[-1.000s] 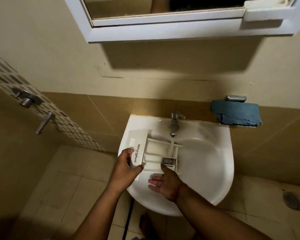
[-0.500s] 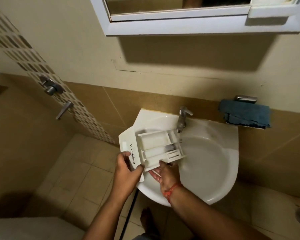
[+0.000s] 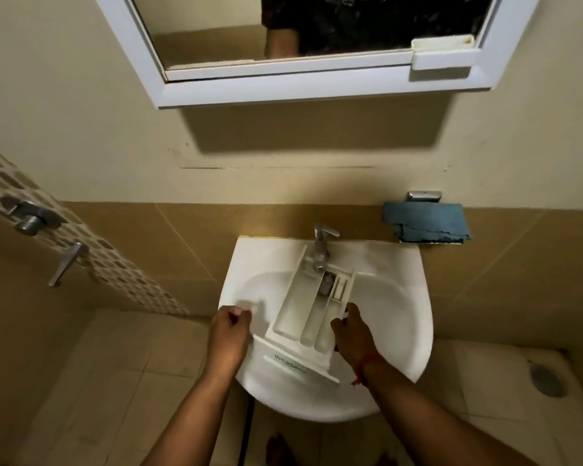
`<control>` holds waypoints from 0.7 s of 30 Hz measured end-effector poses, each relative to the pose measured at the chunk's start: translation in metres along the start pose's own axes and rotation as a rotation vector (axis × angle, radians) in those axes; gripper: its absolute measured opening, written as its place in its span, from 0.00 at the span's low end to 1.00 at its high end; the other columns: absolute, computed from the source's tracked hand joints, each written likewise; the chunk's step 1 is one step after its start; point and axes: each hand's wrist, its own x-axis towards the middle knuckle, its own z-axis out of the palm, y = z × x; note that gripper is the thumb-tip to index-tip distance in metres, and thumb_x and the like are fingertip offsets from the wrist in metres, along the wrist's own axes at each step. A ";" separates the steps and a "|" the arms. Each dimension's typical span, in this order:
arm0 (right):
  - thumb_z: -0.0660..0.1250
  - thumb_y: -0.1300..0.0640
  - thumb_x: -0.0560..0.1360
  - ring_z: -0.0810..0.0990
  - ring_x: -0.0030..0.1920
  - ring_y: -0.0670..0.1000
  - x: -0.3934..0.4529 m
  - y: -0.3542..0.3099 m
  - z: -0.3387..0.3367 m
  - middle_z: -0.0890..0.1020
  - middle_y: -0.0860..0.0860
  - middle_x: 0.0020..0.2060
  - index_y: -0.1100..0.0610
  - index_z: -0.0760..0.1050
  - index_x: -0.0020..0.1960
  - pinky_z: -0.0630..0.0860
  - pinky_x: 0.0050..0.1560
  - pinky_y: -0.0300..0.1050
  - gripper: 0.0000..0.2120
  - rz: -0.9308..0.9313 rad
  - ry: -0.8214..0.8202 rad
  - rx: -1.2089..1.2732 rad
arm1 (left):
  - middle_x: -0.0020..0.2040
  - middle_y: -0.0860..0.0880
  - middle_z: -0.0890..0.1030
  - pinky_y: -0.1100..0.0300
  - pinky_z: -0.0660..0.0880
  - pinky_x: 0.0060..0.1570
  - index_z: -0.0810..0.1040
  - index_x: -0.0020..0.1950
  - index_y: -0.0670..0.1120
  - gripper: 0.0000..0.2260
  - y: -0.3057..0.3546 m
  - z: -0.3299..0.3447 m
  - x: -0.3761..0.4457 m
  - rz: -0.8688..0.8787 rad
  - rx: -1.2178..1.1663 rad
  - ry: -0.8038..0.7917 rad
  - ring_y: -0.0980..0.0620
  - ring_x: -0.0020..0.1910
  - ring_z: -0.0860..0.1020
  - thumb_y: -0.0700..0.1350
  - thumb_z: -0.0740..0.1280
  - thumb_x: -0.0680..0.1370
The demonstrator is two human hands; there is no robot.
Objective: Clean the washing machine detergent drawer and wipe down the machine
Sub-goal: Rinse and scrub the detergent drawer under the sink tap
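Note:
The white detergent drawer [image 3: 308, 314] lies lengthwise in the white sink [image 3: 398, 317]. Its far end is under the faucet [image 3: 320, 247] and its labelled front panel [image 3: 293, 359] faces me. My right hand [image 3: 352, 334] grips the drawer's right side wall, with a red thread on that wrist. My left hand [image 3: 231, 331] is over the sink's left rim with its fingers curled. Its edge is against the left end of the front panel, and nothing shows between its fingers. No water stream is visible.
A folded blue cloth [image 3: 426, 222] lies on a small wall shelf to the right of the sink. A white-framed mirror cabinet [image 3: 303, 85] hangs above. Shower valves [image 3: 31, 216] stick out from the left wall. A floor drain [image 3: 547, 378] is at the right, and bare feet show below the sink.
The drawer has turned from lying crosswise to pointing at the faucet. My left hand has left the panel's face for its left end. My right hand has moved from underneath to the right side.

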 end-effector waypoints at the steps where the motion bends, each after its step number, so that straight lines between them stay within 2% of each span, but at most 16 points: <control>1: 0.58 0.59 0.81 0.78 0.47 0.58 0.005 -0.001 -0.003 0.77 0.55 0.45 0.58 0.64 0.69 0.78 0.54 0.56 0.17 -0.014 -0.019 -0.044 | 0.44 0.46 0.80 0.52 0.74 0.47 0.75 0.49 0.43 0.08 0.004 0.003 0.007 -0.002 0.052 -0.101 0.44 0.45 0.79 0.48 0.64 0.80; 4: 0.58 0.58 0.82 0.77 0.57 0.57 0.022 -0.007 -0.010 0.79 0.59 0.56 0.59 0.60 0.76 0.71 0.61 0.45 0.23 -0.034 -0.031 -0.196 | 0.51 0.47 0.80 0.55 0.74 0.52 0.71 0.61 0.48 0.11 0.010 0.020 0.022 -0.069 0.226 -0.400 0.50 0.46 0.78 0.49 0.63 0.81; 6: 0.57 0.58 0.82 0.73 0.65 0.57 0.036 -0.008 -0.012 0.76 0.58 0.65 0.57 0.61 0.77 0.68 0.68 0.46 0.23 -0.035 -0.033 -0.254 | 0.51 0.45 0.80 0.54 0.76 0.56 0.68 0.69 0.49 0.17 0.008 0.032 0.031 -0.149 0.195 -0.501 0.49 0.48 0.78 0.49 0.64 0.80; 8: 0.58 0.57 0.82 0.72 0.68 0.56 0.046 -0.007 -0.013 0.73 0.56 0.69 0.55 0.63 0.76 0.67 0.70 0.47 0.22 0.001 -0.032 -0.263 | 0.54 0.45 0.79 0.52 0.77 0.60 0.64 0.74 0.49 0.22 0.006 0.040 0.038 -0.209 0.152 -0.542 0.48 0.51 0.78 0.49 0.64 0.81; 10: 0.58 0.57 0.82 0.74 0.66 0.56 0.052 -0.009 -0.012 0.74 0.56 0.69 0.54 0.64 0.76 0.68 0.68 0.46 0.22 0.052 -0.028 -0.276 | 0.58 0.46 0.78 0.56 0.77 0.57 0.61 0.76 0.49 0.24 0.003 0.046 0.047 -0.176 0.224 -0.570 0.50 0.52 0.77 0.48 0.62 0.82; 11: 0.59 0.57 0.82 0.74 0.66 0.56 0.053 -0.010 -0.011 0.74 0.56 0.68 0.54 0.64 0.76 0.68 0.67 0.44 0.22 0.065 -0.025 -0.281 | 0.58 0.47 0.78 0.59 0.76 0.52 0.60 0.76 0.49 0.23 0.002 0.049 0.050 -0.149 0.258 -0.579 0.52 0.49 0.77 0.47 0.61 0.82; 13: 0.59 0.58 0.81 0.74 0.66 0.56 0.052 -0.014 -0.007 0.74 0.56 0.68 0.55 0.65 0.75 0.67 0.67 0.44 0.22 0.079 -0.008 -0.275 | 0.52 0.48 0.78 0.57 0.78 0.45 0.62 0.76 0.49 0.21 -0.001 0.056 0.054 -0.150 0.222 -0.595 0.52 0.44 0.76 0.45 0.60 0.82; 15: 0.59 0.61 0.80 0.73 0.67 0.57 0.050 -0.018 -0.003 0.74 0.56 0.68 0.56 0.65 0.74 0.68 0.69 0.47 0.22 0.068 0.063 -0.239 | 0.51 0.46 0.79 0.48 0.80 0.53 0.64 0.75 0.49 0.21 -0.006 0.063 0.058 -0.158 0.182 -0.607 0.47 0.48 0.79 0.44 0.61 0.82; 18: 0.59 0.68 0.77 0.75 0.64 0.58 0.036 -0.025 0.009 0.77 0.60 0.62 0.61 0.72 0.69 0.68 0.68 0.47 0.21 -0.116 0.324 -0.344 | 0.57 0.45 0.78 0.46 0.80 0.54 0.63 0.75 0.50 0.21 -0.013 0.070 0.065 -0.132 0.176 -0.611 0.43 0.55 0.79 0.43 0.62 0.82; 19: 0.59 0.69 0.76 0.76 0.61 0.59 0.030 -0.025 0.015 0.78 0.60 0.59 0.61 0.75 0.66 0.69 0.66 0.46 0.20 -0.187 0.353 -0.402 | 0.58 0.45 0.77 0.47 0.81 0.52 0.62 0.75 0.51 0.22 -0.014 0.071 0.067 -0.138 0.159 -0.618 0.43 0.55 0.79 0.43 0.62 0.82; 21: 0.60 0.70 0.73 0.77 0.57 0.60 0.018 -0.023 0.033 0.78 0.61 0.56 0.62 0.77 0.62 0.71 0.62 0.46 0.19 -0.259 0.255 -0.528 | 0.58 0.46 0.77 0.51 0.82 0.48 0.59 0.77 0.52 0.25 -0.017 0.072 0.069 -0.148 0.135 -0.638 0.45 0.54 0.79 0.42 0.62 0.82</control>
